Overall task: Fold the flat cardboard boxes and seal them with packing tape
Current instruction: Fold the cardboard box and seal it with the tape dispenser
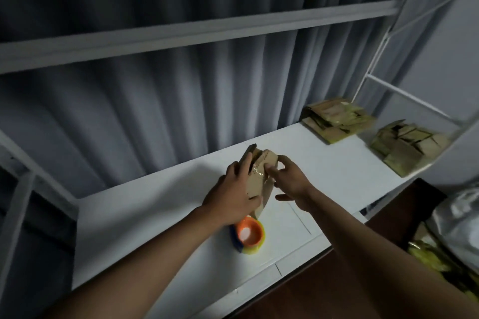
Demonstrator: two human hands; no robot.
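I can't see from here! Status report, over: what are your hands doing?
Left hand holds the box. Right hand pinches its taped top. Tape roll on the table beside the left wrist. Nothing in the way.

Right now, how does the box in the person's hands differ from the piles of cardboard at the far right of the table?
The box in hand is a single piece, held up between the left hand and right hand; the two piles are many pieces lying untouched. The box stands on edge; the piles lie flat. All are brown cardboard on the white table.
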